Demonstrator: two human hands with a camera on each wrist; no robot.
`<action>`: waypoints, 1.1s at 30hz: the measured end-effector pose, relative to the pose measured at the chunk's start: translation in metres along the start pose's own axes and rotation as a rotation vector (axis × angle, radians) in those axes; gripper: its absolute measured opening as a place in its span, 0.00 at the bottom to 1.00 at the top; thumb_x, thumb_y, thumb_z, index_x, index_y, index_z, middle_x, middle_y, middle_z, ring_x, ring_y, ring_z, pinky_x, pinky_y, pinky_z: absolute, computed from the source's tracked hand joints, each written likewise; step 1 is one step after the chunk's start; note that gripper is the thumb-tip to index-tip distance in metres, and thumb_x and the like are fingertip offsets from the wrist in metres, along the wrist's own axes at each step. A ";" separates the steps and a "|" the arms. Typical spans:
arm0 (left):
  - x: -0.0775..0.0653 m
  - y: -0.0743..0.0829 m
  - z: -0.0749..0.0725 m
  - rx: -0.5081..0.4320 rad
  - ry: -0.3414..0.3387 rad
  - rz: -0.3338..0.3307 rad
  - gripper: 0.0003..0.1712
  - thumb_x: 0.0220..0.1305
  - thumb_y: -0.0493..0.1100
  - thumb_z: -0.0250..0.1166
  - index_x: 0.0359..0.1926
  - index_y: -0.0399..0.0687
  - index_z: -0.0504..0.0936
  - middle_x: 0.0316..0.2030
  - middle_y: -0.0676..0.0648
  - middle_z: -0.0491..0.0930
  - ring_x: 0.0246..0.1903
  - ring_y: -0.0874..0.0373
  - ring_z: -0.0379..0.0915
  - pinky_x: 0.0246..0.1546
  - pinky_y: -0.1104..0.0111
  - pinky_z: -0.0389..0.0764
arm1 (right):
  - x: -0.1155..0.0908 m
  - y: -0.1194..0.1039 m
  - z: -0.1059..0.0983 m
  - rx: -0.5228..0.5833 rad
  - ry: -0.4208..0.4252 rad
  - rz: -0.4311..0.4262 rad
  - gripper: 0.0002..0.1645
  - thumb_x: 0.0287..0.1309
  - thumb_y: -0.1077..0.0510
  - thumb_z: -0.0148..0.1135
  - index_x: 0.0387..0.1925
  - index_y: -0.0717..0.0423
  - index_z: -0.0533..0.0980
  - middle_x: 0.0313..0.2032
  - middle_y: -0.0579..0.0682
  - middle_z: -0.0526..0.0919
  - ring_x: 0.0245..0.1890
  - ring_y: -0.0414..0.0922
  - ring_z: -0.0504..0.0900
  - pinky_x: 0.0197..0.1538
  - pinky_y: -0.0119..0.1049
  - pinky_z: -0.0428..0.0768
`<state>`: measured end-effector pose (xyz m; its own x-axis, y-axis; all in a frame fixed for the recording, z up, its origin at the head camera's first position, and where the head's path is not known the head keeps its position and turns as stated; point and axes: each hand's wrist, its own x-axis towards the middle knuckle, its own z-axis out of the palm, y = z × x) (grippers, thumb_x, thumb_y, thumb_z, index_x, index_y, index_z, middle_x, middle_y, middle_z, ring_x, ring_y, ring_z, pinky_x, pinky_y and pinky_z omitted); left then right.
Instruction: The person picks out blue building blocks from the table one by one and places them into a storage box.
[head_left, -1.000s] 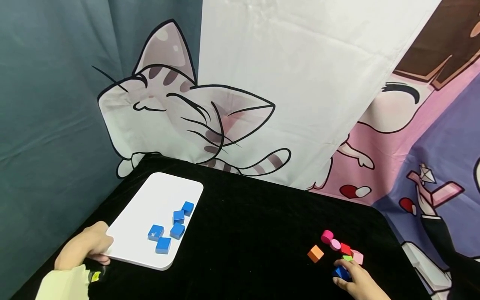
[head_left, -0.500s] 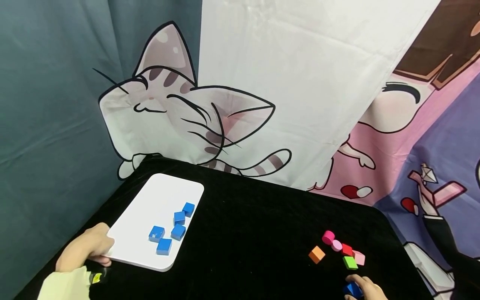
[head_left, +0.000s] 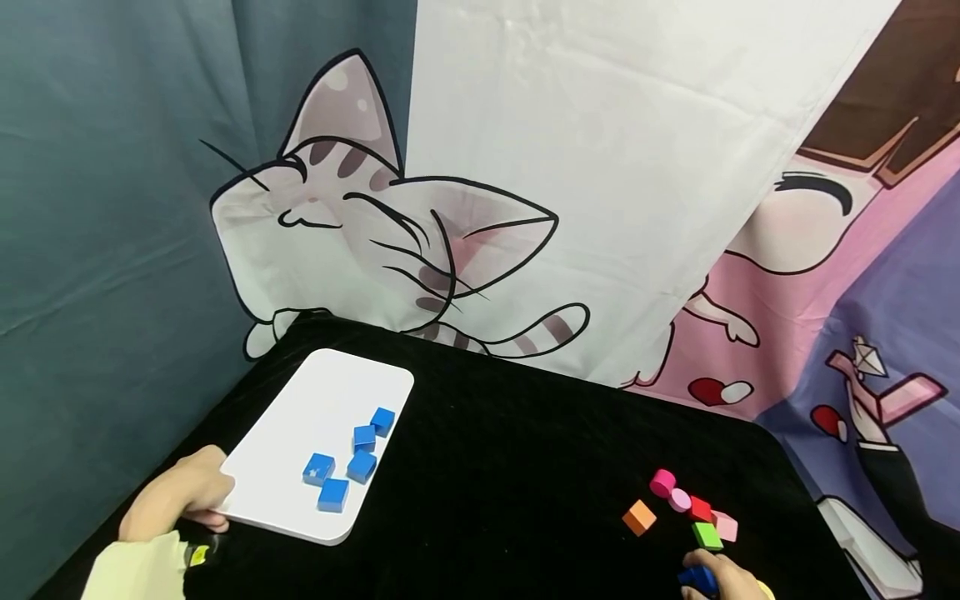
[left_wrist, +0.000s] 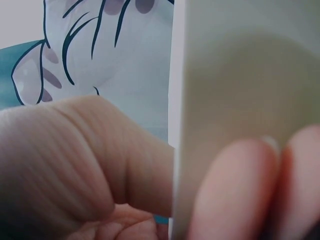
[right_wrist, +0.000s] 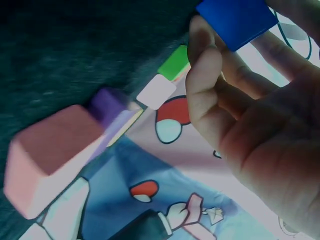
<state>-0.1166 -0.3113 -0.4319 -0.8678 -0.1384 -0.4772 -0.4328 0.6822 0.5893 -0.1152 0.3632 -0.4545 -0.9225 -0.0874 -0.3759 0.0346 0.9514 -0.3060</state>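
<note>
My left hand (head_left: 183, 492) grips the near-left corner of a white tray (head_left: 300, 400). In the left wrist view the tray's edge (left_wrist: 177, 125) passes between thumb and fingers. Several blue blocks (head_left: 332, 496) lie on its right half. At the lower right my right hand (head_left: 723, 577) pinches another blue block (head_left: 697, 578); the right wrist view shows this blue block (right_wrist: 237, 20) at the fingertips. Just beyond that hand lies a green block (head_left: 707, 535). Part of the right hand is cut off by the head view's lower edge.
Beyond the green block lie a light pink block (head_left: 725, 525), a red block (head_left: 700, 508), a pink disc (head_left: 679, 500) and a magenta cylinder (head_left: 662, 483). An orange cube (head_left: 639, 517) is left of them. The right wrist view adds a purple block (right_wrist: 107, 107) and a large pink block (right_wrist: 55, 155).
My right hand has drawn the blue block toward me, away from the green block, which is now uncovered. The left hand keeps its grip on the tray. The head view has shifted slightly.
</note>
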 end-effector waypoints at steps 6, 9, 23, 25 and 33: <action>0.001 0.000 0.000 -0.007 -0.001 0.003 0.05 0.53 0.28 0.43 0.31 0.27 0.63 0.21 0.37 0.66 0.13 0.57 0.77 0.16 0.72 0.81 | 0.000 -0.020 -0.011 -0.009 -0.012 -0.028 0.19 0.48 0.50 0.65 0.39 0.54 0.73 0.33 0.49 0.76 0.33 0.48 0.76 0.32 0.50 0.79; 0.001 0.001 0.000 -0.002 0.000 -0.002 0.06 0.53 0.29 0.43 0.31 0.27 0.63 0.21 0.37 0.67 0.13 0.58 0.77 0.16 0.72 0.81 | 0.000 -0.033 -0.015 -0.038 0.034 -0.025 0.20 0.46 0.48 0.66 0.40 0.52 0.74 0.33 0.48 0.77 0.32 0.46 0.76 0.32 0.51 0.79; 0.003 -0.001 0.001 0.001 0.001 -0.011 0.05 0.54 0.28 0.43 0.30 0.28 0.64 0.20 0.38 0.67 0.13 0.58 0.77 0.16 0.72 0.81 | 0.004 -0.094 -0.020 -0.060 0.200 -0.186 0.17 0.47 0.49 0.66 0.41 0.44 0.75 0.37 0.45 0.76 0.33 0.41 0.76 0.37 0.50 0.82; 0.003 -0.002 0.001 -0.004 0.000 -0.013 0.06 0.54 0.28 0.42 0.31 0.28 0.64 0.20 0.38 0.67 0.13 0.58 0.77 0.16 0.72 0.81 | 0.009 -0.104 -0.017 -0.056 0.212 -0.218 0.16 0.48 0.51 0.66 0.41 0.42 0.76 0.35 0.43 0.74 0.31 0.40 0.74 0.34 0.44 0.82; 0.004 -0.004 0.002 -0.015 0.000 -0.012 0.06 0.54 0.29 0.42 0.31 0.28 0.65 0.20 0.38 0.67 0.13 0.57 0.77 0.16 0.72 0.81 | 0.033 -0.143 -0.010 -0.150 0.319 -0.373 0.16 0.47 0.52 0.66 0.41 0.40 0.76 0.34 0.37 0.73 0.29 0.36 0.73 0.25 0.31 0.73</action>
<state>-0.1179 -0.3126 -0.4373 -0.8625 -0.1461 -0.4844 -0.4466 0.6698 0.5932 -0.1541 0.2274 -0.4144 -0.9338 -0.3566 0.0279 -0.3531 0.9066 -0.2311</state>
